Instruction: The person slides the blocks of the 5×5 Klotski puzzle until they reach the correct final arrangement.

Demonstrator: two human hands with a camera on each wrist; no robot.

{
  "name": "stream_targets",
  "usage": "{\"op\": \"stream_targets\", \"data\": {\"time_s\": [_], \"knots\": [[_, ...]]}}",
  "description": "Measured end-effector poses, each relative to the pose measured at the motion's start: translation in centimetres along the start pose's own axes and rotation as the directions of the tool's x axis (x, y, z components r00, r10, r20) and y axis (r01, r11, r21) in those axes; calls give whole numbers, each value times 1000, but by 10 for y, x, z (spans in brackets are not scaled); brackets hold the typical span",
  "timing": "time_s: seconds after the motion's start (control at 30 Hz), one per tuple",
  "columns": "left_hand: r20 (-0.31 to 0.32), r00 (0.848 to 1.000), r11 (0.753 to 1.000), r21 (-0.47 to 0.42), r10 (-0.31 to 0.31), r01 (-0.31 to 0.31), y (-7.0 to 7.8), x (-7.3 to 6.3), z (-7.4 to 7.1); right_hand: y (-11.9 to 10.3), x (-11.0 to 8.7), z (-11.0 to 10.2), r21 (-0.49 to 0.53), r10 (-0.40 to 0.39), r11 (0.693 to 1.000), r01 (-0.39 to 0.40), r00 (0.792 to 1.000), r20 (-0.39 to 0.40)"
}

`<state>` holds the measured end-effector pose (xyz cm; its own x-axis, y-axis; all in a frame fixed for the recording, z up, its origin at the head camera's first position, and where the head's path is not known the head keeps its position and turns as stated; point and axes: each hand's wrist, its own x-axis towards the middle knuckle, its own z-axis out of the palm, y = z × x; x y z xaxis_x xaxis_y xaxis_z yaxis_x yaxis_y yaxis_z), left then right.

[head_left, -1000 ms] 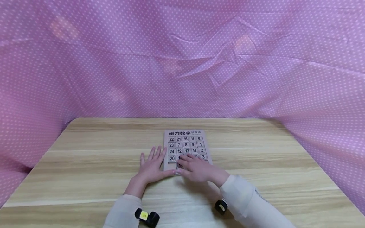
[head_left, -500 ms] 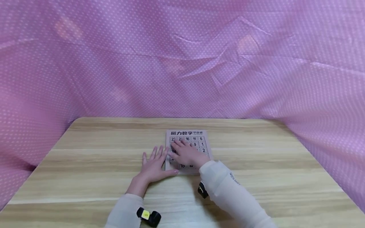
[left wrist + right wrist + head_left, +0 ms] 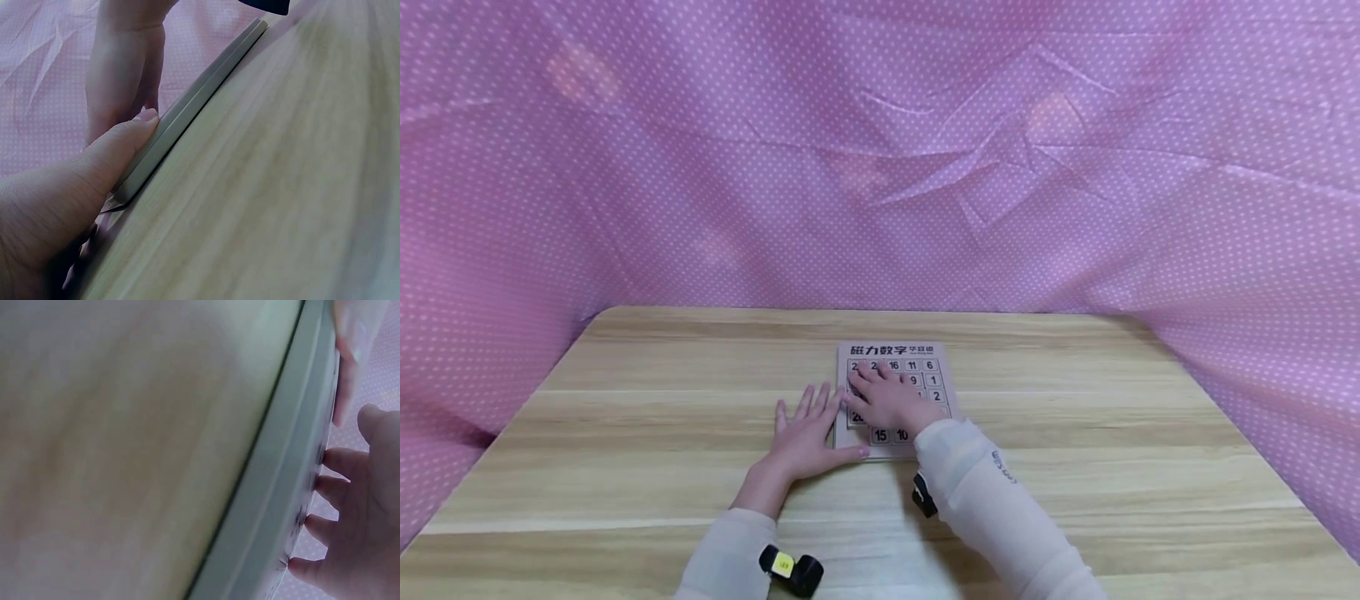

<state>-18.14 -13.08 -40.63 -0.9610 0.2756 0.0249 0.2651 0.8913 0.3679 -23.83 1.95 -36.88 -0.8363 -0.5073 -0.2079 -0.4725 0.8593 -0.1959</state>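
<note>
A pale number sliding puzzle (image 3: 853, 436) lies flat on the table, black characters printed along its top. Its numbered tiles show 16, 11 and 6 in the top row, and the bottom-left slot holds no tile. My left hand (image 3: 805, 446) rests at the board's left side with straight, spread fingers; its thumb (image 3: 122, 140) presses the near edge. Over the upper-left tiles lies my right hand (image 3: 887, 402), hiding several of them. In the right wrist view its fingertips (image 3: 319, 528) touch the tile faces.
The wooden table (image 3: 662, 433) extends around the board on all sides. Pink dotted cloth (image 3: 880, 208) hangs behind and along both sides. A black wrist camera (image 3: 793, 571) sits on the left sleeve, and another black camera (image 3: 923, 496) on the right.
My right hand has moved up and left, from the lower rows to the upper-left tiles, staying nearly still in the last half second. My left hand keeps its place at the board's edge.
</note>
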Motion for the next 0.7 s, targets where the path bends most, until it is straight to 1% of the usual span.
{"op": "stream_targets", "data": {"time_s": [0.2,0.33,0.7], "knots": [[11,1000,1000,-10,-5,5,2,-1,-1,2,-5,5,-30,-15,999,14,1000,-10],[11,1000,1000,-9,-5,5,2,0,-1,3,-10,7,-39,-49,998,48,999,-22],[-5,1000,1000,18,4,-4,1,0,1,0,-24,8,-45,-93,995,92,996,-19]]}}
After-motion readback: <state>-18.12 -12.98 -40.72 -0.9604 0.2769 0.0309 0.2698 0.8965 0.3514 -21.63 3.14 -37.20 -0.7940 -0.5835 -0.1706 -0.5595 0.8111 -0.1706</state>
